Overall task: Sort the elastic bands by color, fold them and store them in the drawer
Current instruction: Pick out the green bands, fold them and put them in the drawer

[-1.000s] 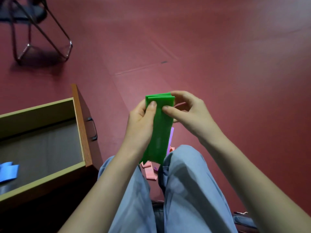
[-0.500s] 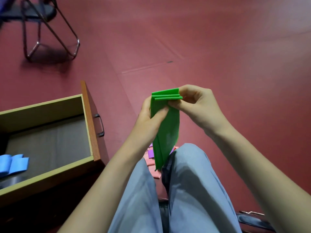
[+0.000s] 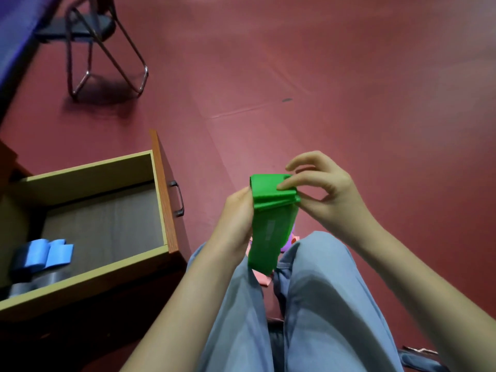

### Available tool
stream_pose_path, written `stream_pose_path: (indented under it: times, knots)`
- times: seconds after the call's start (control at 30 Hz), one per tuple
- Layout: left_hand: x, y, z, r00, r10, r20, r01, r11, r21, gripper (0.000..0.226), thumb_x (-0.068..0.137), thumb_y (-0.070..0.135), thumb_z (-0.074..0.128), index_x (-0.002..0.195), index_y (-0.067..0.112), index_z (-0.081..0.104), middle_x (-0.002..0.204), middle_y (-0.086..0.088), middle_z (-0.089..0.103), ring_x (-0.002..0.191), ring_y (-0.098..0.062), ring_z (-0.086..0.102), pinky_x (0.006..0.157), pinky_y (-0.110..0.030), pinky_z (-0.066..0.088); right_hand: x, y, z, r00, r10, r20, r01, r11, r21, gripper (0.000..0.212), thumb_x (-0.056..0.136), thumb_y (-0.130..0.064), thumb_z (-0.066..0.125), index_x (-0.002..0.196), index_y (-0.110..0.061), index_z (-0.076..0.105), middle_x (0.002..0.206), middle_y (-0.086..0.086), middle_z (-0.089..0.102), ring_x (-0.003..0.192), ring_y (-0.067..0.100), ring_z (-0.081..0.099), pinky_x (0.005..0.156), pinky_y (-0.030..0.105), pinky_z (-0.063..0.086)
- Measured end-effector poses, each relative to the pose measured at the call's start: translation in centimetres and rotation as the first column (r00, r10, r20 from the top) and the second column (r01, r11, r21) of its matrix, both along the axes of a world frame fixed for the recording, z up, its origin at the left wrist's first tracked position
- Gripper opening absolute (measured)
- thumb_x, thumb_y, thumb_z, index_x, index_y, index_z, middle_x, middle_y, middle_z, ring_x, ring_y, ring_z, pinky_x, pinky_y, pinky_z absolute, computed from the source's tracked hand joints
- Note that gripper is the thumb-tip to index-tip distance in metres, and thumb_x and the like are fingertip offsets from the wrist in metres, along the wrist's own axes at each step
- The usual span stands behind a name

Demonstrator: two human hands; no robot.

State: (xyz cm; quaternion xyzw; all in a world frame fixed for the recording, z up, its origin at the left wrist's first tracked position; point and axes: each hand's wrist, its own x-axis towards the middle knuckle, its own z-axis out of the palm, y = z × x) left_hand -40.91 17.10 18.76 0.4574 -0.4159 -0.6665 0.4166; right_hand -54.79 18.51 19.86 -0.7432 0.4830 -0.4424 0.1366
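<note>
Red floor (image 3: 349,89) beyond: I see left hand (image 3: 236,226) and right hand (image 3: 324,189) pinching green band (image 3: 271,232) at its folded top. Limp, light (tail dangles below); I'd hold the folds.

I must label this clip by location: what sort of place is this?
Probably an indoor exercise or activity room, not certain. The wide dark red floor looks like sports flooring, a metal-framed chair stands on it, and folded blue elastic bands lie in an open wooden drawer.

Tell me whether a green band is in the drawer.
No, the left hand and right hand hold the green band outside the drawer.
</note>
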Motion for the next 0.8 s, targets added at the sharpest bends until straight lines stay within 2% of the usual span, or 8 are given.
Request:
stream_pose_path:
  times: [0.17,0.3,0.37,0.47,0.53,0.6,0.67,0.8]
  knots:
    - [0.0,0.0,0.0,0.942,-0.021,-0.334,0.098,0.972,0.214,0.06,0.096,0.044,0.018,0.091,0.002,0.061,0.079,-0.011,0.066,0.062,-0.014,0.065,0.055,-0.021,0.056,0.4,0.8,-1.9,0.997,-0.031,-0.068,0.032,0.999,0.016,0.022,0.076,-0.012,0.052,0.083,-0.008,0.072,0.098,0.001,0.054,0.097,0.012,0.051,0.088,0.013,0.039]
    - [0.0,0.6,-0.5,0.995,-0.055,-0.08,0.059,0.997,0.045,0.027,0.096,0.023,0.037,0.098,0.012,0.061,0.091,-0.007,0.066,0.074,-0.013,0.063,0.065,-0.021,0.053,0.4,1.6,-2.3,1.0,-0.015,0.014,0.013,0.993,0.12,0.029,0.077,-0.013,0.048,0.094,-0.017,0.071,0.117,-0.003,0.053,0.111,0.009,0.049,0.095,0.011,0.037]
    - [0.0,0.6,-0.7,0.999,-0.045,-0.015,0.045,0.999,-0.007,0.021,0.096,0.016,0.038,0.098,0.013,0.059,0.09,-0.005,0.064,0.075,-0.012,0.061,0.067,-0.02,0.05,0.8,2.2,-2.0,0.975,-0.053,0.214,0.001,0.972,0.236,0.038,0.08,-0.003,0.044,0.103,-0.027,0.063,0.122,-0.009,0.052,0.112,0.001,0.05,0.093,0.007,0.038]
    - [0.0,0.7,-0.6,0.999,-0.017,0.04,0.021,0.996,-0.09,0.018,0.095,0.015,0.04,0.092,0.016,0.057,0.081,0.0,0.063,0.063,-0.002,0.059,0.06,-0.014,0.048,1.3,2.6,-1.7,0.81,-0.205,0.55,-0.075,0.893,0.444,0.041,0.088,0.002,0.049,0.118,-0.026,0.048,0.11,-0.008,0.059,0.09,-0.016,0.057,0.076,0.002,0.044]
    - [-0.1,1.0,-0.4,0.999,-0.008,0.031,0.012,0.993,-0.122,0.017,0.095,0.014,0.039,0.09,0.015,0.056,0.078,0.0,0.061,0.056,0.002,0.057,0.056,-0.012,0.047,1.3,2.5,-1.9,0.789,-0.233,0.568,-0.16,0.815,0.557,0.039,0.085,-0.004,0.055,0.12,-0.02,0.047,0.091,-0.008,0.064,0.072,-0.015,0.06,0.068,0.003,0.046]
    - [-0.2,1.2,-0.2,1.0,0.008,0.021,-0.005,0.988,-0.156,0.018,0.095,0.013,0.039,0.085,0.015,0.055,0.073,0.001,0.059,0.052,0.005,0.055,0.052,-0.011,0.047,1.6,2.4,-1.9,0.833,-0.168,0.528,-0.214,0.781,0.586,0.024,0.083,-0.004,0.058,0.103,-0.016,0.06,0.076,-0.012,0.069,0.066,-0.007,0.063,0.064,0.007,0.048]
    - [-0.2,1.3,0.0,0.999,0.019,0.035,-0.012,0.979,-0.205,0.02,0.094,0.012,0.04,0.081,0.017,0.054,0.071,0.002,0.057,0.052,0.004,0.053,0.053,-0.011,0.046,1.8,2.5,-1.8,0.84,-0.137,0.525,-0.227,0.79,0.57,0.017,0.082,-0.002,0.059,0.086,-0.018,0.065,0.066,-0.013,0.071,0.065,-0.003,0.065,0.062,0.01,0.05]
    - [0.0,1.4,0.2,1.0,-0.009,0.014,0.012,0.972,-0.237,0.015,0.093,0.013,0.044,0.09,0.017,0.057,0.078,0.004,0.061,0.065,0.001,0.057,0.063,-0.014,0.049,1.9,2.6,-1.4,0.801,-0.126,0.585,-0.234,0.834,0.5,0.02,0.082,0.003,0.057,0.086,-0.015,0.064,0.064,-0.012,0.071,0.063,-0.001,0.065,0.058,0.011,0.049]
